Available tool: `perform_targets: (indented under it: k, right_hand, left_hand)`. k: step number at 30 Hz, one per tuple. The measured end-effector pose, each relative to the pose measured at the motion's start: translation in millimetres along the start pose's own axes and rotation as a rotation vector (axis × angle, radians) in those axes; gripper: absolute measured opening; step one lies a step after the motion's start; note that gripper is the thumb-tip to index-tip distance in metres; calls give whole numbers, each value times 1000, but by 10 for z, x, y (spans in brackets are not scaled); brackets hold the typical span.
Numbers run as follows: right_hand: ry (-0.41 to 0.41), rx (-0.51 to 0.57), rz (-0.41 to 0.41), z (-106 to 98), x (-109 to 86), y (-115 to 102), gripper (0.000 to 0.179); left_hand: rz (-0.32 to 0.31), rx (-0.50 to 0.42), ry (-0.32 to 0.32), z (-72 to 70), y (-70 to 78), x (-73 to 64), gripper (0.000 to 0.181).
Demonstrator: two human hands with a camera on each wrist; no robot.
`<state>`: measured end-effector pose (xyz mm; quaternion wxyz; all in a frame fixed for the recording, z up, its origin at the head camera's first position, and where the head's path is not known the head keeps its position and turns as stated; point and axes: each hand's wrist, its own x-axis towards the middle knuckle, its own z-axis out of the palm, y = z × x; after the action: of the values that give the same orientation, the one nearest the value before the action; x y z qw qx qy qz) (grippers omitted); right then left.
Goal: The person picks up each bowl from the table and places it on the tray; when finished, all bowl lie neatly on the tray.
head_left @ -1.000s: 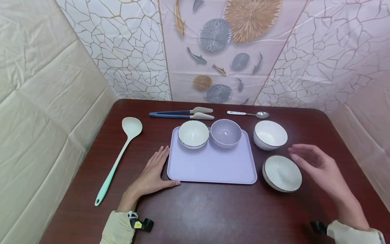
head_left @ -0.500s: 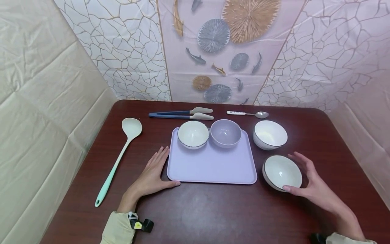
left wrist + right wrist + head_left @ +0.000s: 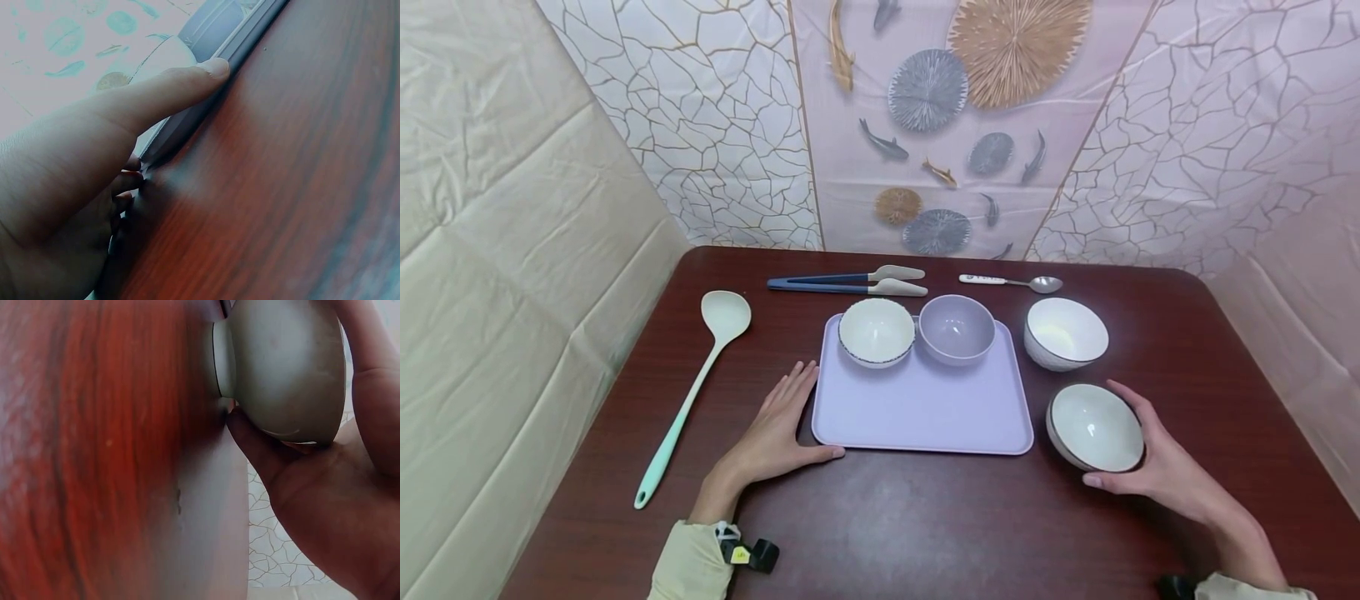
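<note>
My right hand [image 3: 1172, 467] curves round the near right side of a pale grey bowl [image 3: 1096, 429] with a dark rim, right of the tray. In the right wrist view, the digits flank the bowl's wall [image 3: 284, 369] and its foot is at the tabletop. My left hand [image 3: 772, 437] lies at the left front corner of a lilac tray [image 3: 922, 410], fingers extended along its side. Its thumb [image 3: 215, 67] touches the tray's front edge in the left wrist view. A white bowl [image 3: 877, 333] and a purple bowl [image 3: 957, 330] stand side by side on the tray's back half.
Behind the gripped bowl stands another white bowl [image 3: 1064, 335]. Blue-handled tongs [image 3: 842, 283] and a spoon [image 3: 1011, 281] lie along the back of the dark wooden table [image 3: 917, 525]. A long mint-handled ladle [image 3: 696, 392] lies at left. Fabric walls surround the table.
My right hand has come down from beside the two right-hand bowls and closed round the nearer one, its thumb now at the front. The left hand and tray have stayed put.
</note>
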<state>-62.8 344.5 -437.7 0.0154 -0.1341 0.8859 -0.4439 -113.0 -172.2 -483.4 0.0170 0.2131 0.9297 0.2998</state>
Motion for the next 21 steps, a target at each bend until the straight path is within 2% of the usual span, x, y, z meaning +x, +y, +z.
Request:
perform_targets:
  k: [15, 21]
  right_hand:
    - [112, -57, 0, 33, 23, -17, 117]
    - [146, -35, -17, -5, 48, -55, 116]
  left_hand:
    - [10, -3, 7, 3, -7, -3, 119]
    - [14, 1, 6, 2, -10, -2, 120]
